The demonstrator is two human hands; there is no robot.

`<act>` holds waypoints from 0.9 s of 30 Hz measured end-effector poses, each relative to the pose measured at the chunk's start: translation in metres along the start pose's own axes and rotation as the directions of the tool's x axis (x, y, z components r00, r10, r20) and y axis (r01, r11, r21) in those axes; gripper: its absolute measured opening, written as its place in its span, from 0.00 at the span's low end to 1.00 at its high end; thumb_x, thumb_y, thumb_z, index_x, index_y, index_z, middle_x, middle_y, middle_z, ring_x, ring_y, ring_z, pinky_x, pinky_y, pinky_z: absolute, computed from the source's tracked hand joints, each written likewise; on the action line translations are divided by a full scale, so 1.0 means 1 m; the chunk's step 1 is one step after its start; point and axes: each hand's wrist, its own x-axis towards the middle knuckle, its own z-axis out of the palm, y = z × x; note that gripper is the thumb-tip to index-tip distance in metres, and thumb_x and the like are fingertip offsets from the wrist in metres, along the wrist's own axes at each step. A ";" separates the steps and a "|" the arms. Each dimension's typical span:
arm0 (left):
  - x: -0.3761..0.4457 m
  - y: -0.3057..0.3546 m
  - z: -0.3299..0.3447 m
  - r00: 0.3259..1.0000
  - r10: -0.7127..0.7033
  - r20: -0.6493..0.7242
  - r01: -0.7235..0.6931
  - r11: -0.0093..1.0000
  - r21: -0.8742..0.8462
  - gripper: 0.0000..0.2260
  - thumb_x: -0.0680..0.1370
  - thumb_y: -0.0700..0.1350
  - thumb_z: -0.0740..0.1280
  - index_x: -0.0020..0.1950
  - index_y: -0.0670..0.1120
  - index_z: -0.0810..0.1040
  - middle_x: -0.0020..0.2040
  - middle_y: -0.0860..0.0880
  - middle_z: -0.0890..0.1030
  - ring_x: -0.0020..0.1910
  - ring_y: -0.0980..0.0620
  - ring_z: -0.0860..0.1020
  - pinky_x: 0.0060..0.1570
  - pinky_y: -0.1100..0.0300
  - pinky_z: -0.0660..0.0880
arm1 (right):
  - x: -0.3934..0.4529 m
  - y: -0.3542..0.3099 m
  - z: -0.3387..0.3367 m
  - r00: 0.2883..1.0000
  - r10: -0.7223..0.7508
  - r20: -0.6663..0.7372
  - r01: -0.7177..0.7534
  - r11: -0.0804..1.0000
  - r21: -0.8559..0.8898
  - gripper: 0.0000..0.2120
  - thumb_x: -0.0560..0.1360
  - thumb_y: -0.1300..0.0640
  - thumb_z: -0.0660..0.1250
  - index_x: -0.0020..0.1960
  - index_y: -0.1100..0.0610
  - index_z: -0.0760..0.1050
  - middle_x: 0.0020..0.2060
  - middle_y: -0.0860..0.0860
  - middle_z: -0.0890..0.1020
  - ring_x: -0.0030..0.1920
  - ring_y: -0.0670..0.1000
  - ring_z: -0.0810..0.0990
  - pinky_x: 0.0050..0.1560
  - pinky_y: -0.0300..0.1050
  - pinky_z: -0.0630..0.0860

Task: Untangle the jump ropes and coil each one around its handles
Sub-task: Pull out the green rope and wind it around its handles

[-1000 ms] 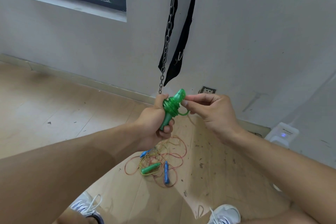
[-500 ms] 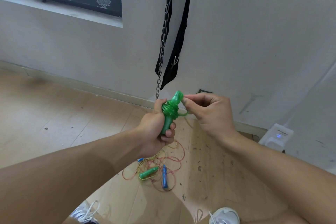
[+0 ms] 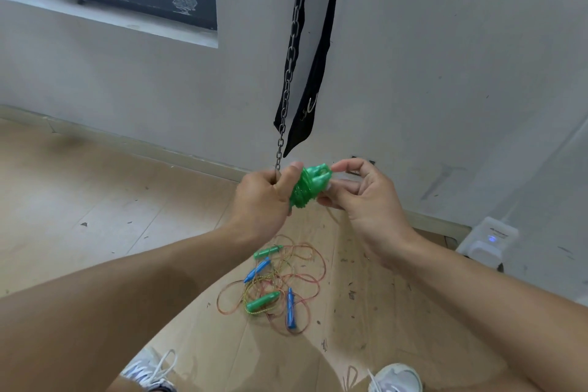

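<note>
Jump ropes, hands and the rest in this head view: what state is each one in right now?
Green rope: coiled around its handles, held up.
Left hand: gripping the bundle.
Right hand: pinching the bundle's top end.
Ropes on the floor: loose, tangled together.
Chain: hanging by the wall.
White device: blue light on.
</note>
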 end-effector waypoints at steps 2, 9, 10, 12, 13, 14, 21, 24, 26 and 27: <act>0.006 -0.002 -0.005 0.997 0.069 -0.034 -0.067 0.996 0.067 0.29 0.79 0.62 0.62 0.40 0.35 0.78 0.26 0.46 0.78 0.24 0.53 0.73 0.31 0.57 0.70 | -0.001 0.000 0.000 0.998 -0.014 0.054 0.015 1.000 -0.027 0.12 0.80 0.62 0.67 0.61 0.55 0.70 0.46 0.55 0.88 0.49 0.55 0.87 0.55 0.49 0.82; 0.016 -0.008 -0.012 0.989 0.143 -0.034 -0.132 0.966 0.221 0.28 0.78 0.63 0.63 0.36 0.38 0.76 0.33 0.38 0.81 0.28 0.48 0.74 0.33 0.49 0.74 | -0.002 -0.002 -0.003 0.990 -0.076 0.122 0.094 0.984 -0.152 0.05 0.81 0.56 0.66 0.57 0.52 0.76 0.48 0.54 0.87 0.51 0.53 0.87 0.53 0.52 0.84; 0.016 -0.007 -0.014 0.988 0.155 -0.025 -0.144 0.958 0.248 0.27 0.78 0.62 0.64 0.34 0.40 0.75 0.32 0.39 0.81 0.28 0.49 0.74 0.32 0.50 0.74 | -0.001 -0.001 -0.002 0.992 -0.074 0.106 0.093 0.977 -0.193 0.04 0.81 0.56 0.67 0.55 0.52 0.77 0.47 0.53 0.88 0.51 0.52 0.87 0.52 0.52 0.84; 0.017 -0.006 -0.016 0.983 0.185 -0.006 -0.174 0.933 0.316 0.25 0.77 0.63 0.64 0.32 0.43 0.72 0.29 0.42 0.78 0.28 0.49 0.72 0.30 0.54 0.69 | 0.001 0.002 -0.003 0.994 -0.059 0.094 0.083 0.957 -0.277 0.02 0.80 0.55 0.68 0.52 0.53 0.78 0.46 0.52 0.87 0.51 0.51 0.86 0.52 0.52 0.84; 0.017 -0.005 -0.018 0.979 0.205 0.007 -0.192 0.908 0.372 0.25 0.77 0.64 0.64 0.32 0.44 0.70 0.27 0.45 0.75 0.27 0.50 0.71 0.29 0.56 0.67 | 0.003 0.002 -0.003 0.994 -0.047 0.096 0.076 0.942 -0.325 0.02 0.80 0.55 0.68 0.51 0.53 0.78 0.46 0.52 0.87 0.51 0.51 0.85 0.52 0.52 0.84; 0.018 -0.005 -0.020 0.974 0.225 0.026 -0.213 0.869 0.447 0.25 0.77 0.64 0.63 0.32 0.45 0.69 0.27 0.47 0.72 0.27 0.50 0.69 0.28 0.57 0.64 | 0.004 0.002 -0.004 0.995 -0.033 0.097 0.068 0.922 -0.382 0.02 0.80 0.55 0.68 0.50 0.53 0.79 0.46 0.51 0.86 0.51 0.53 0.85 0.53 0.51 0.83; 0.029 -0.005 -0.029 0.962 -0.157 0.224 0.006 0.831 0.556 0.24 0.81 0.63 0.60 0.36 0.45 0.72 0.31 0.45 0.75 0.28 0.49 0.71 0.29 0.58 0.68 | 0.008 -0.002 -0.011 0.990 -0.137 0.044 0.141 0.855 -0.498 0.05 0.81 0.50 0.65 0.50 0.50 0.78 0.45 0.45 0.84 0.48 0.46 0.82 0.52 0.46 0.80; 0.030 -0.002 -0.032 0.907 -0.309 0.287 0.111 0.831 0.545 0.23 0.81 0.64 0.58 0.38 0.47 0.75 0.31 0.45 0.76 0.25 0.51 0.70 0.27 0.60 0.65 | 0.010 -0.002 -0.011 0.986 -0.159 0.053 0.167 0.900 -0.403 0.03 0.81 0.57 0.66 0.49 0.52 0.76 0.39 0.47 0.85 0.45 0.47 0.84 0.51 0.47 0.81; 0.030 -0.001 -0.033 0.882 -0.341 0.325 0.127 0.837 0.533 0.22 0.81 0.64 0.57 0.41 0.49 0.76 0.33 0.45 0.76 0.24 0.52 0.69 0.26 0.61 0.63 | 0.011 -0.007 -0.012 0.989 -0.149 0.009 0.147 0.960 -0.238 0.04 0.81 0.62 0.67 0.50 0.57 0.72 0.36 0.50 0.83 0.41 0.49 0.84 0.49 0.46 0.82; 0.030 0.000 -0.032 0.867 -0.362 0.341 0.158 0.851 0.501 0.24 0.80 0.66 0.57 0.44 0.47 0.77 0.33 0.46 0.75 0.24 0.52 0.68 0.26 0.62 0.62 | 0.011 -0.010 -0.014 0.989 -0.147 -0.008 0.144 0.976 -0.163 0.05 0.80 0.63 0.66 0.51 0.58 0.70 0.36 0.53 0.83 0.40 0.50 0.84 0.48 0.45 0.82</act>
